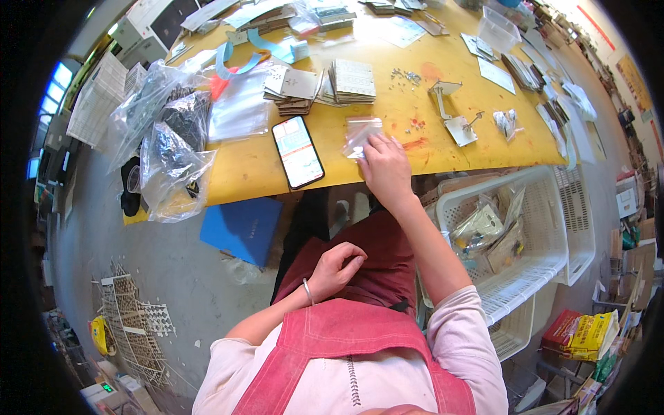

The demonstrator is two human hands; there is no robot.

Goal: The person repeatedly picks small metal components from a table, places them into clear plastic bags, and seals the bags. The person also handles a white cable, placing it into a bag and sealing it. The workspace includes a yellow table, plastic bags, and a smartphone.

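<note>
My right hand (387,166) is at the front edge of the yellow table, its fingers closed on the right side of a small clear plastic bag (357,133) lying flat. Whatever is under those fingertips is hidden. My left hand (337,271) rests over my lap with its fingers curled in, and nothing shows in it. Just left of the bag lies a phone (298,152) with its screen lit. Behind it are stacks of flat plates (353,81). Right of my right hand stands a metal bracket (443,100) with a plate (460,131) at its foot.
Small metal bits (407,76) are scattered on the yellow table (242,173). A small filled bag (506,123) lies near its right end; large clear bags (176,138) crowd the left. Below are a white plastic basket (515,277) holding packages and a blue box (243,227).
</note>
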